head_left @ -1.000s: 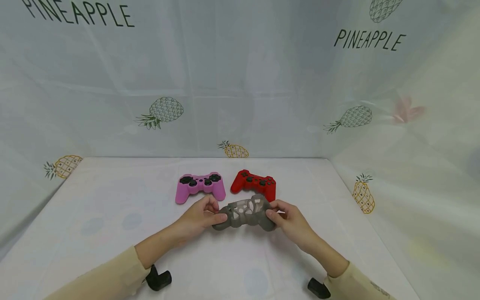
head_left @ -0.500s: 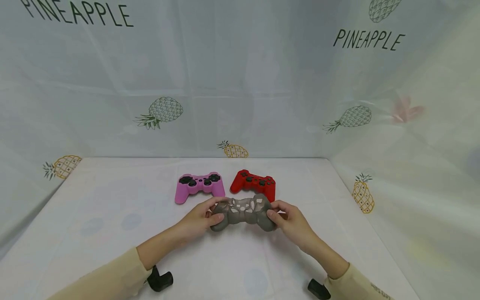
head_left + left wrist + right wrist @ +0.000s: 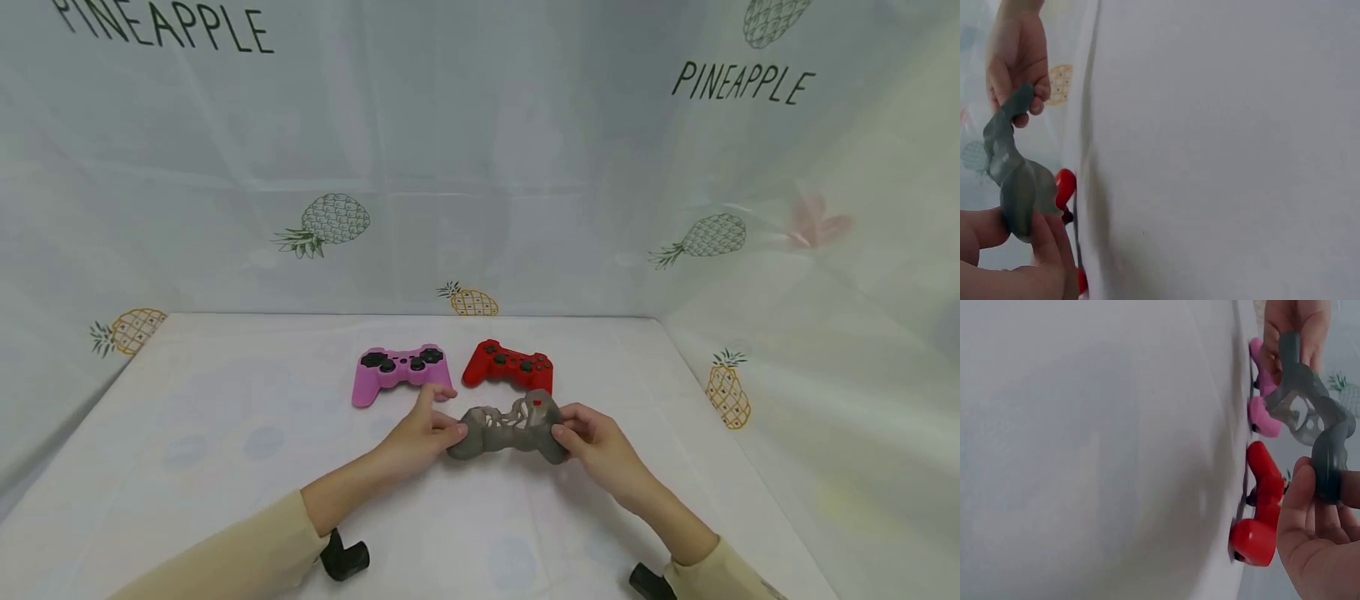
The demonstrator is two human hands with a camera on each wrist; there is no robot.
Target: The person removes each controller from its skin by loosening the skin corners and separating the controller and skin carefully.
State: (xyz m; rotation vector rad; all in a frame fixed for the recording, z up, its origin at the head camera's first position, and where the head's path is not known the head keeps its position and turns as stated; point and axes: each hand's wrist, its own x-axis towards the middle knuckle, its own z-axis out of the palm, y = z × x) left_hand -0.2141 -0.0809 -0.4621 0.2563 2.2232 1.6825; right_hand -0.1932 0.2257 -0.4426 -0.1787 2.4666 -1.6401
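Observation:
A grey, see-through silicone controller cover (image 3: 517, 437) with cut-out holes is held above the white table, one grip end in each hand. My left hand (image 3: 418, 433) pinches the left end between thumb and fingers, with the index finger raised off it. At the right end, my right hand (image 3: 606, 454) pinches the cover, thumb on top. In the left wrist view the limp cover (image 3: 1017, 187) hangs bent between both hands. The right wrist view shows the cover's openings; nothing visible fills it.
Behind the cover lie a pink game controller (image 3: 401, 371) with black buttons and a red game controller (image 3: 510, 367), whose lower right grip is partly hidden. Black wrist mounts (image 3: 345, 560) show below the sleeves. A pineapple-print curtain (image 3: 510, 167) stands around the white table (image 3: 247, 500).
Both hands and the cover have shifted slightly right. The left index finger has lifted off the cover, which it lay over half a second ago. Both controllers stay put.

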